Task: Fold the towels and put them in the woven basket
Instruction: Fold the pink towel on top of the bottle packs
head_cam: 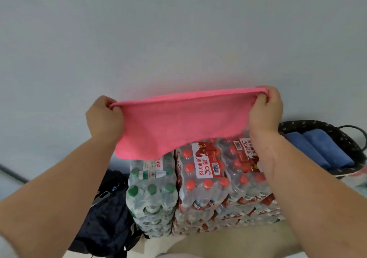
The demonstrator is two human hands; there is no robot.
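A pink towel (pixel 178 122) hangs stretched in the air in front of a pale wall. My left hand (pixel 103 116) grips its upper left corner and my right hand (pixel 266 112) grips its upper right corner. The cloth looks doubled over, with its lower edge sagging over the bottle packs. At the right edge stands a dark woven basket (pixel 345 138) with a loop handle. Inside it lie folded blue towels (pixel 321 150), side by side.
Stacked shrink-wrapped packs of water bottles stand below the towel: green-capped ones (pixel 151 194) on the left, red-capped ones (pixel 214 182) on the right. A dark bag (pixel 103 218) lies on the floor to their left. Pale floor shows at the bottom.
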